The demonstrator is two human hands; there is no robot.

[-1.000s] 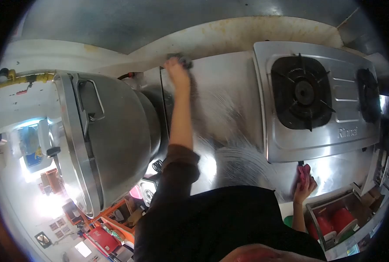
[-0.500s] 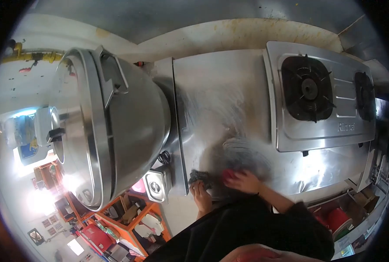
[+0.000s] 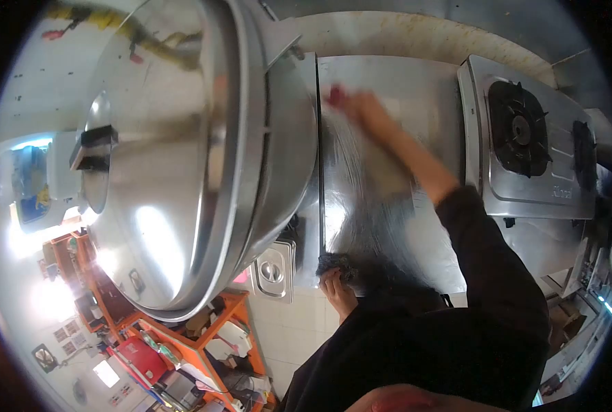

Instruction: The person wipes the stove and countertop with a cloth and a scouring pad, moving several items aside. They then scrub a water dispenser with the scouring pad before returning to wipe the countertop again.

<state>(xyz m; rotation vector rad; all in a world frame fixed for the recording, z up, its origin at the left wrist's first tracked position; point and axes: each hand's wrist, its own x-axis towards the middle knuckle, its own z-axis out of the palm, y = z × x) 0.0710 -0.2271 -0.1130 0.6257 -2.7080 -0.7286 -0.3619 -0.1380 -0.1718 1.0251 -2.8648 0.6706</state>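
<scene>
My right hand stretches to the far left part of a stainless steel worktop. It is smeared by motion, with its fingers closed around a small red scrubbing pad, whose exact kind is blurred. Whitish wet streaks mark the metal below that arm. At the near left corner, my left hand rests with curled fingers on a crumpled dark grey rag, pressed against the surface.
A large lidded steel pot rises at the left, close beside the worktop. On the right sits a two-burner gas stove. A steel container with a lid stands below the pot, and an orange shelf holds various items.
My right hand has swept from the near edge to the far left of the worktop with the red pad. My left hand stays on the rag. The view has shifted towards the pot.
</scene>
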